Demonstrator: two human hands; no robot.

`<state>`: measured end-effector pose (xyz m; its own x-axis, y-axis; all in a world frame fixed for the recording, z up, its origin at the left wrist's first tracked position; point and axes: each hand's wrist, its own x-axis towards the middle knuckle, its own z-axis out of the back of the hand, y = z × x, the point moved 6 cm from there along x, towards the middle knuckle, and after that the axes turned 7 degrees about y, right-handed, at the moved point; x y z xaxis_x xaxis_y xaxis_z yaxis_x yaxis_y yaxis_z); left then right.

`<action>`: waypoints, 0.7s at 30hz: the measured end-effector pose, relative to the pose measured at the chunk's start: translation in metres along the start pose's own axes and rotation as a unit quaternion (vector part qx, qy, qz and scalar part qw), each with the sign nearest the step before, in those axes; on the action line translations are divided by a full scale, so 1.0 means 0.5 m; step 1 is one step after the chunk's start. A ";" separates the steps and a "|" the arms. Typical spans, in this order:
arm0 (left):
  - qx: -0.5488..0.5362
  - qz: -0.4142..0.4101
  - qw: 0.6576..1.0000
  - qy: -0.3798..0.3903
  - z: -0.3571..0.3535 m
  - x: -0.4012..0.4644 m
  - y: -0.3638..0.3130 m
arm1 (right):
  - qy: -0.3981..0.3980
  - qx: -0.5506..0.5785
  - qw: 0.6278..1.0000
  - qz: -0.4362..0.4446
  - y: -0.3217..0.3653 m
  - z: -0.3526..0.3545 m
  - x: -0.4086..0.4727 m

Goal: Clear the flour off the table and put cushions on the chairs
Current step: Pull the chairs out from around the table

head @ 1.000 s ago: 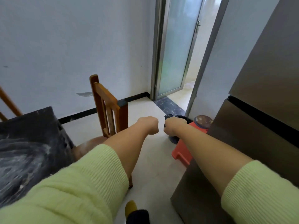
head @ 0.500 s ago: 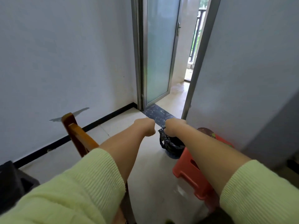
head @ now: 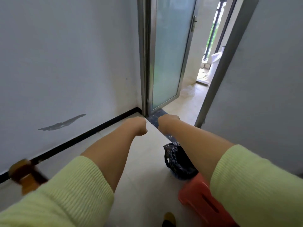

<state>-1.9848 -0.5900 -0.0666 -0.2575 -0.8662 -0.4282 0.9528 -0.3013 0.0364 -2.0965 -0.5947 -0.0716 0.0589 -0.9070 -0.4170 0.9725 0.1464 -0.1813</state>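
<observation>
Both arms stretch forward in pale green sleeves pushed up to the elbow. My left hand (head: 137,126) is curled into a fist with nothing visible in it. My right hand (head: 165,122) is also a closed fist, a short gap to the right of the left one; I see nothing held in it. Only the top corner of a wooden chair back (head: 24,174) shows at the lower left, blurred. The floured table and any cushions are out of view.
An open frosted-glass door (head: 168,51) leads to a bright balcony ahead. A dark trash bin with a black bag (head: 177,159) stands on the floor under my right forearm, beside a red plastic stool (head: 200,199). White walls flank both sides.
My view has swung up and right, away from the dark table and the fridge, toward the doorway. The chair has slid to the lower left edge. Both fists stay closed and side by side.
</observation>
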 end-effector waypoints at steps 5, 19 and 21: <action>-0.001 -0.041 0.999 0.012 0.055 0.169 -0.078 | 0.046 0.022 0.998 -0.027 -0.137 -0.033 0.125; 0.193 -0.302 0.929 0.094 0.115 0.508 -0.426 | 0.114 0.309 0.892 -0.310 -0.485 -0.221 0.165; 0.223 -0.347 0.907 0.088 0.111 0.531 -0.476 | 0.115 0.344 0.868 -0.341 -0.503 -0.253 0.145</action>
<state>-2.2890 -0.7705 -0.1387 -0.7033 -0.3416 -0.6234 0.4013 -0.9147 0.0485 -2.3652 -0.6474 -0.1690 -0.5517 -0.5759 -0.6033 0.6734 -0.7344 0.0853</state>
